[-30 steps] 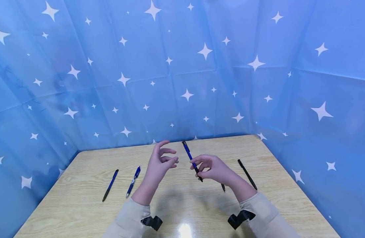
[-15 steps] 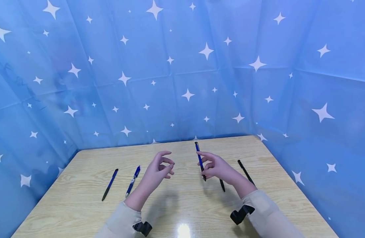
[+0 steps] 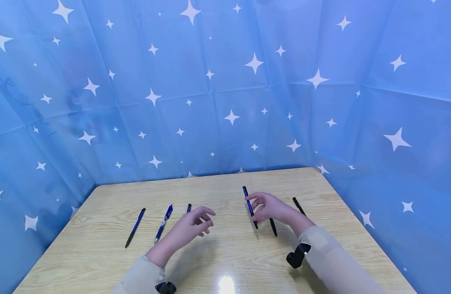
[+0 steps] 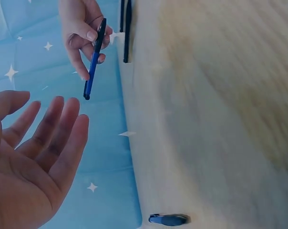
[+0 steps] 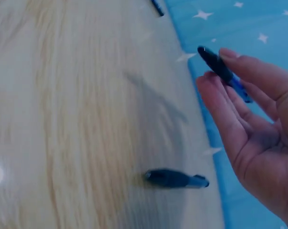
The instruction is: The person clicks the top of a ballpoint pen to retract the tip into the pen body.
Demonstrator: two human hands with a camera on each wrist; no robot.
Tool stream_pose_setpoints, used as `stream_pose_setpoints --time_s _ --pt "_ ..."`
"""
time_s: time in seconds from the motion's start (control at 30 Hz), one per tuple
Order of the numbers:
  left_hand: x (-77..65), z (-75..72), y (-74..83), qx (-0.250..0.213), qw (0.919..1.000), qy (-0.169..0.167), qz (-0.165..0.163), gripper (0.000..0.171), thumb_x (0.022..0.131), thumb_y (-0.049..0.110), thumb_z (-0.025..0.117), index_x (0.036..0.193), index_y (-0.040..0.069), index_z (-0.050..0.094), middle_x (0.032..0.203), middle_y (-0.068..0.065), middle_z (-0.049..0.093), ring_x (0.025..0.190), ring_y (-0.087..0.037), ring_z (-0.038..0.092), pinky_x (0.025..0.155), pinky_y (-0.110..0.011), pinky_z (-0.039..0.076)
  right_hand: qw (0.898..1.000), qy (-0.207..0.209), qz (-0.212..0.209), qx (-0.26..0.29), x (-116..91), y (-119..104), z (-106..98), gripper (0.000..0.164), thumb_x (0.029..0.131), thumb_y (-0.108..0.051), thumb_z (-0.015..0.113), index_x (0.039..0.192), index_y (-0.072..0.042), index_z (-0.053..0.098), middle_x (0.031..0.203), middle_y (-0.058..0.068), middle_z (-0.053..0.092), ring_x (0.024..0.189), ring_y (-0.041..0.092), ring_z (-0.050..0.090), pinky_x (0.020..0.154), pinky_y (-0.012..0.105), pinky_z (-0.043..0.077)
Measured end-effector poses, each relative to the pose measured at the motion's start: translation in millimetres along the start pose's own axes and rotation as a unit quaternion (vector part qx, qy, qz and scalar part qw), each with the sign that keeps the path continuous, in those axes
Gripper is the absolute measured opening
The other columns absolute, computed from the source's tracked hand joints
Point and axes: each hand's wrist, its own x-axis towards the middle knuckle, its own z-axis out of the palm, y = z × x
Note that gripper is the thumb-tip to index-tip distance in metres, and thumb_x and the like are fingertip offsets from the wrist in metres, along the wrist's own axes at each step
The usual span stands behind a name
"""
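Note:
My right hand pinches a blue-and-black pen between thumb and fingers, its dark end tilted down over the table. In the right wrist view the pen is held clear above the wood, its shadow below. To its left is my left hand, fingers loosely bent, holding nothing; the left wrist view shows its bare palm. Behind those fingers the top of another pen peeks out, the rest hidden. Close by the right hand lies a dark pen, partly covered.
A slim blue-and-black pen and a blue pen with a pale printed barrel lie on the left of the wooden table. On the right a black pen is partly behind the forearm. A starry blue curtain stands behind.
My right hand has carried its pen to the right and then slightly lower. The left hand has drawn back down and left, and the pen top behind it has come into sight.

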Motion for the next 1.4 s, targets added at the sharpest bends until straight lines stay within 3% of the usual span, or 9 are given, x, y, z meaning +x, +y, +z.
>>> stream_pose_setpoints --time_s 0.27,0.47,0.67,0.9,1.4 --pt "1.2 2.5 -9.2 0.002 0.999 -0.042 -0.011 0.024 0.101 0.017 0.055 0.124 0.013 0.059 0.102 -0.016 0.064 0.087 -0.035 0.065 0.07 -0.036 0.054 0.994 -0.043 -0.02 -0.099 14.7 14.0 2.6 0.065 0.075 0.001 0.082 0.131 0.004 0.051 0.089 0.008 0.061 0.076 0.021 0.06 0.067 0.035 0.052" --pt "2.5 6.0 -11.5 0.032 0.9982 -0.05 -0.009 0.024 0.1 0.017 0.057 0.123 0.012 0.06 0.097 -0.008 0.064 0.083 -0.033 0.065 0.068 -0.034 0.054 0.985 -0.068 -0.034 -0.155 20.1 20.1 4.8 0.064 0.075 -0.004 0.084 0.129 0.003 0.052 0.087 0.006 0.061 0.076 0.021 0.06 0.066 0.034 0.051" --pt "2.5 7.1 -14.5 0.068 0.9955 -0.066 -0.008 0.027 0.099 0.016 0.058 0.124 0.006 0.06 0.094 -0.003 0.064 0.08 -0.029 0.065 0.066 -0.031 0.053 0.983 -0.055 -0.02 -0.175 22.9 20.6 6.5 0.06 0.076 -0.008 0.084 0.127 0.003 0.054 0.08 0.003 0.062 0.072 0.019 0.06 0.065 0.033 0.048" --pt "2.5 3.2 -16.6 0.106 0.9921 -0.066 -0.009 0.029 0.099 0.02 0.058 0.125 0.008 0.06 0.094 0.002 0.063 0.081 -0.025 0.065 0.066 -0.03 0.052 0.98 -0.05 -0.005 -0.194 23.3 20.4 8.5 0.059 0.077 -0.012 0.084 0.127 0.0 0.056 0.078 0.003 0.061 0.07 0.018 0.058 0.064 0.032 0.047" --pt "3.2 -3.0 -13.1 0.111 0.9912 -0.071 -0.01 0.031 0.101 0.024 0.056 0.127 0.009 0.059 0.097 -0.003 0.064 0.084 -0.026 0.065 0.068 -0.032 0.051 0.963 -0.039 -0.036 -0.266 22.6 25.9 16.6 0.057 0.076 -0.024 0.085 0.124 -0.004 0.061 0.074 -0.002 0.057 0.063 0.012 0.051 0.06 0.028 0.044"
